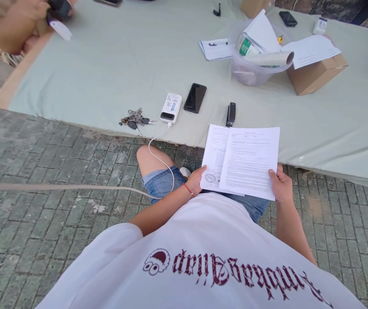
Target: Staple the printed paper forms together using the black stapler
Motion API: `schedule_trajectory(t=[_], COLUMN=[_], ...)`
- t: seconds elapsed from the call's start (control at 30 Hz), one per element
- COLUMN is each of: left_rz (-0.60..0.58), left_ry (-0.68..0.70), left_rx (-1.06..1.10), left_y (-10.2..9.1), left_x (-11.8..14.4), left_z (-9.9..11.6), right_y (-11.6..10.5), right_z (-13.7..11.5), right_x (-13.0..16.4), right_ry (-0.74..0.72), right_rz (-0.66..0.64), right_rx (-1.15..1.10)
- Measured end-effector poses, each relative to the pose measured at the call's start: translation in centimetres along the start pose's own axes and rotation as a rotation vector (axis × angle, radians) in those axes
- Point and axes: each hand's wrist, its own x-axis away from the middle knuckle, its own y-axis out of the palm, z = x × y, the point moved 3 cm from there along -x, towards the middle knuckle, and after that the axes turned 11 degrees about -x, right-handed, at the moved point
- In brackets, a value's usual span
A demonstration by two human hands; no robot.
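Both hands clamp a sheaf of papers point(243, 161) over the lap, left hand point(197, 180) at its 7 o'clock corner, right hand point(280, 185) at 5 o'clock. Judged step: squaring the sheets; the stapler point(231, 113), on the table point(107, 64) at 12 o'clock, would need one hand freed.

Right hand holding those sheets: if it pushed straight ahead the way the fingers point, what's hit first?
Likely the cloth-covered table edge, just past the papers that the right hand grips. The black stapler lies further left, off that line. Depth is hard to judge here.
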Motion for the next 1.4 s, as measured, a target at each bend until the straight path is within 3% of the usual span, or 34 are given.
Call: schedule_trajectory(t=[0.1, 0.23, 0.43, 0.97, 1.03, 1.27, 1.4], left_rz=[0.033, 0.105, 0.135, 0.152, 0.131, 0.134, 0.024], left_ry=[0.008, 0.014, 0.020, 0.106, 0.121, 0.086, 0.007], left_rx=[0.003, -0.020, -0.007, -0.107, -0.117, -0.103, -0.033], left_y=[-0.1, -0.1, 0.4, 0.5, 0.5, 0.0, 0.0], left_x=[-0.1, -0.2, 0.0, 0.4, 0.3, -0.2, -0.3], left_z=[-0.1, 0.0, 0.1, 0.2, 0.1, 0.1, 0.4], right_y=[2.3, 5.1, 7.4, 9.1, 9.1, 8.4, 8.0], right_z=[0.0, -1.0, -2.5, -1.9, -2.0, -2.4, -0.7], right_x=[0.6, 1.3, 1.8, 1.8, 1.9, 1.8, 1.2], right_ry=[0.083, 0.058, 0.042, 0.142, 0.126, -0.066, 0.102], right_rz=[0.006, -0.055, -0.129, -0.148, -0.147, -0.076, -0.132], right_rx=[-0.062, -0.065, -0.025, -0.112, -0.056, 0.469, 0.331])
